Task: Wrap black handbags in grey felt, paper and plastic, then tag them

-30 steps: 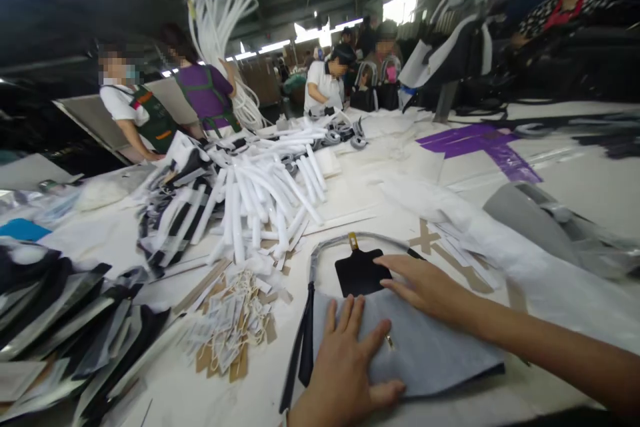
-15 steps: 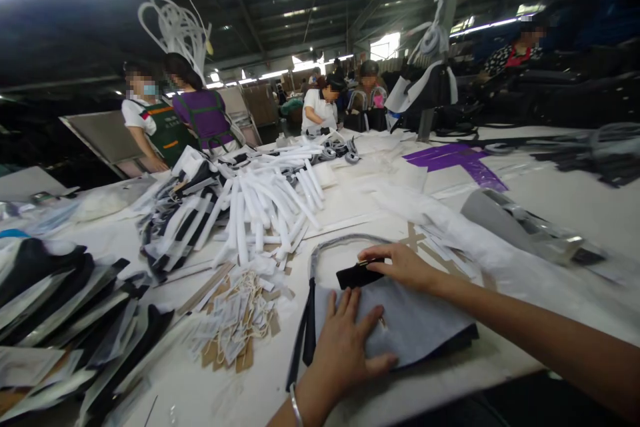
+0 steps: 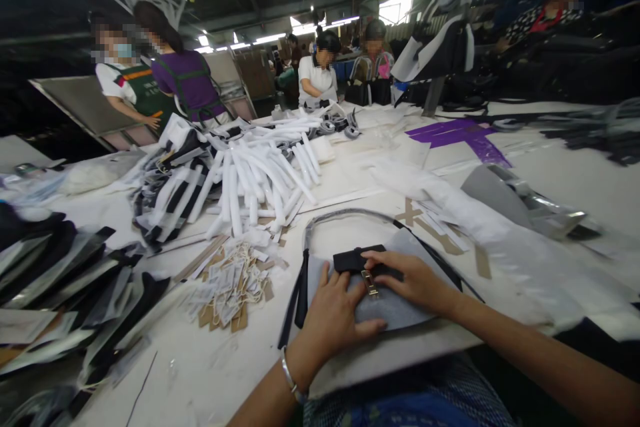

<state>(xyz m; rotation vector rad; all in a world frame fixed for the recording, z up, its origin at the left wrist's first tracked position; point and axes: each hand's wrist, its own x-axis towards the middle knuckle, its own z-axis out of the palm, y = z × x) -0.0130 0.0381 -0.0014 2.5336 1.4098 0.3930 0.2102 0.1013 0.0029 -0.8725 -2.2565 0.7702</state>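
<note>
**Both hands flat on a grey felt bag**

Pressing down with spread fingers, the left hand [image 3: 336, 320] pins the grey felt bag [image 3: 395, 310] at the table's near edge [image 3: 400, 350], while the right hand [image 3: 413, 280] lies open across its black flap [image 3: 350, 259] beside the brass clasp [image 3: 370, 283]. Paper tags [image 3: 227, 287] lie nearby.

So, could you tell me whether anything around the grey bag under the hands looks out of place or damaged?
Nothing looks damaged. The grey bag lies flat at the table edge, its black flap folded down under the right hand, with the left hand pressing beside it. The paper tags to the left lie in a loose, scattered heap.
</note>
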